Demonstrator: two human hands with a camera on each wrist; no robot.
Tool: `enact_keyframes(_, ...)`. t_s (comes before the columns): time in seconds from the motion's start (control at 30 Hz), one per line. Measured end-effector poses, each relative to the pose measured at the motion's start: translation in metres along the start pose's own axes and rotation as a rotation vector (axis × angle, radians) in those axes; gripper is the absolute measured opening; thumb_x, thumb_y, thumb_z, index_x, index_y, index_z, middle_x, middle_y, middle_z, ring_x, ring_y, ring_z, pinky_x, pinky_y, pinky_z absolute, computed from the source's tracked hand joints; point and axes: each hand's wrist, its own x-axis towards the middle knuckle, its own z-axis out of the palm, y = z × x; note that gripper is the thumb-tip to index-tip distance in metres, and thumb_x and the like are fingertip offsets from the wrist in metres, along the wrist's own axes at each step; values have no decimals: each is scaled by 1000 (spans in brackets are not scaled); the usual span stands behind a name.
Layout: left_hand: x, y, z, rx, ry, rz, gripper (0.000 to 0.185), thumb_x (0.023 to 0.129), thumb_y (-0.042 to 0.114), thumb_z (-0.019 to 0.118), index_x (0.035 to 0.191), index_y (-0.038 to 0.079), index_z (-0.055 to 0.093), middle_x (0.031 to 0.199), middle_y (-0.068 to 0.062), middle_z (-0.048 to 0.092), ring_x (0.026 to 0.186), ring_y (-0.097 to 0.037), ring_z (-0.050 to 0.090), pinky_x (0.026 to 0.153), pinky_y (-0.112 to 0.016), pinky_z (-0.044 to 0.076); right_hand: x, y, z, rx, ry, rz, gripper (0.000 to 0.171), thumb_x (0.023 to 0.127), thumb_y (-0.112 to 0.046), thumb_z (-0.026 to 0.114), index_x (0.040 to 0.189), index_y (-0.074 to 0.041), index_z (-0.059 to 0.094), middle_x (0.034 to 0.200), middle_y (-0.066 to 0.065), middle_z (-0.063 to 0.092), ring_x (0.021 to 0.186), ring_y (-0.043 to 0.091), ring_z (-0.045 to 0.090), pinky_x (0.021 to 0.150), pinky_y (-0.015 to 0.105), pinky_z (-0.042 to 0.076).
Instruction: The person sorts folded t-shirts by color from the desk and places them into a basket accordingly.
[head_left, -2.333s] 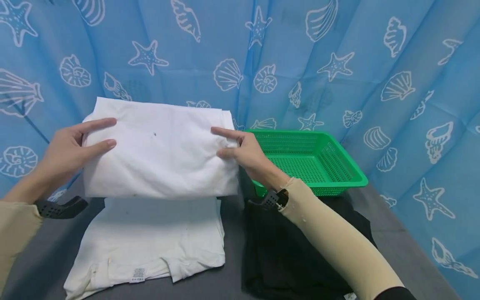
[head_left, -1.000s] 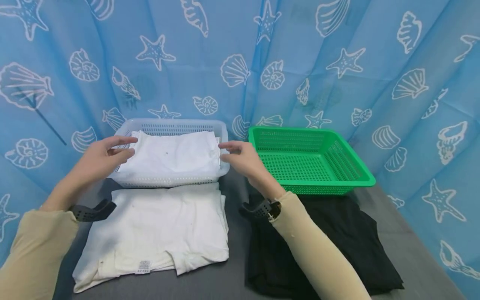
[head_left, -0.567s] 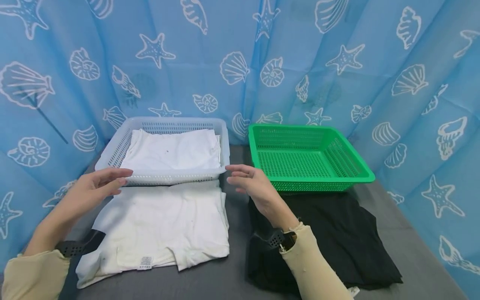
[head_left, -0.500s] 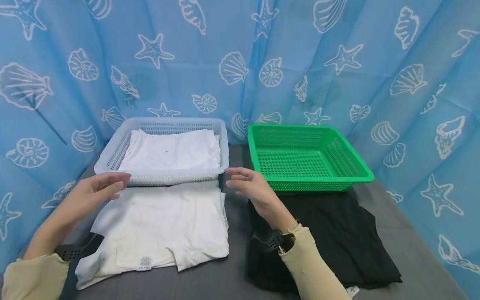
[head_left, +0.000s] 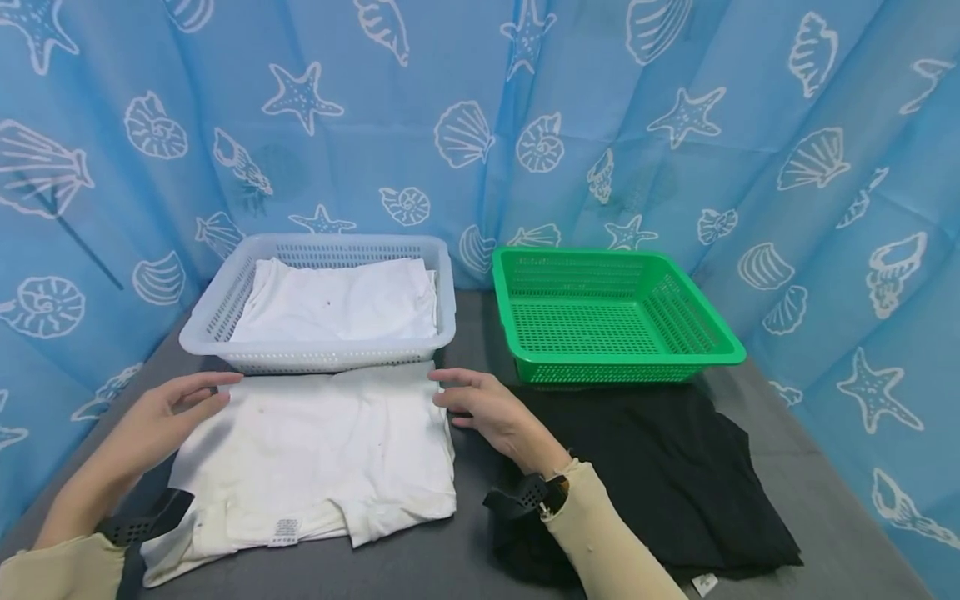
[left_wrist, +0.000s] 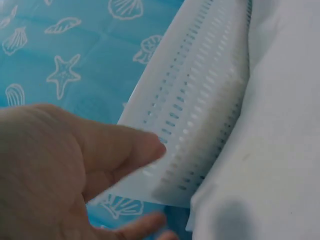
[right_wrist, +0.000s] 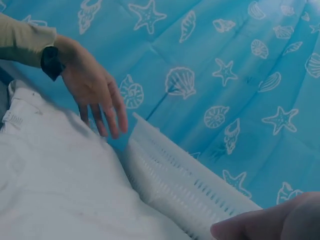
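Note:
A folded white shirt with a printed label lies on the grey table, in front of the white basket. My left hand hovers at the shirt's far left corner, fingers extended and thumb apart. Around the far right corner, my right hand is held with relaxed fingers. Neither hand grips anything; contact with the cloth is not clear. Another folded white shirt lies flat inside the basket. The left wrist view shows the left hand beside the cloth and the basket's perforated wall.
To the right of the white basket stands a green basket with nothing in it. Folded black clothing lies in front of it, partly under my right forearm. A blue shell-patterned curtain hangs behind both baskets.
Both hands carried a folded white shirt, then let go of it in the white basket. They have since drawn back toward me and come down to the far corners of the nearer shirt.

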Motion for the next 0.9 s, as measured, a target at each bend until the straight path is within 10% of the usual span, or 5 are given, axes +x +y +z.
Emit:
enact_keyframes(0.53,5,-19,6,-140,-246,-183,73,100,52,49,152,1,34,154,-33,17,138,-57,8,94,-76,22,8,14,10,115,-92,97,50,88,-1,70,136,-10,60,126,14,51,80,20,53,75,35,48)
enact_keyframes(0.9,1,-16,22,-136,-133,-62,66,93,39,69,146,6,48,151,-28,32,137,-55,17,94,-73,23,9,20,13,22,-45,52,66,72,19,72,132,-9,63,131,13,50,96,25,56,80,36,50)
